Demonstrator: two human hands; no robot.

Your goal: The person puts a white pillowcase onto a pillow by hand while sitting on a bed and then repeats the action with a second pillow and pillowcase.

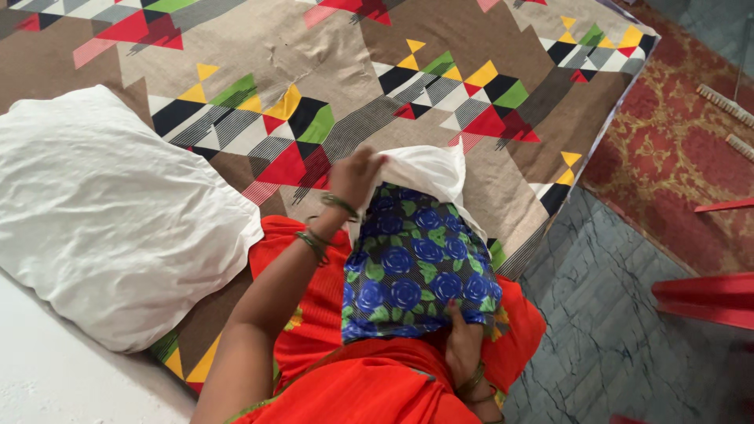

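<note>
Far to your left a bare white pillow (110, 216) lies on the bed sheet (345, 86), which is brown with coloured triangles. Your left hand (355, 174) has its fingers pinched shut on the top edge of the blue rose-print pillowcase (416, 271), right where a second white pillow (428, 171) pokes out of the opening. That half-covered pillow stands against your orange clothing at the bed's edge. Your right hand (463, 345) grips the case's lower end, fingers curled tight. Further right: grey stone floor (605, 314), then a red patterned rug (675, 149).
</note>
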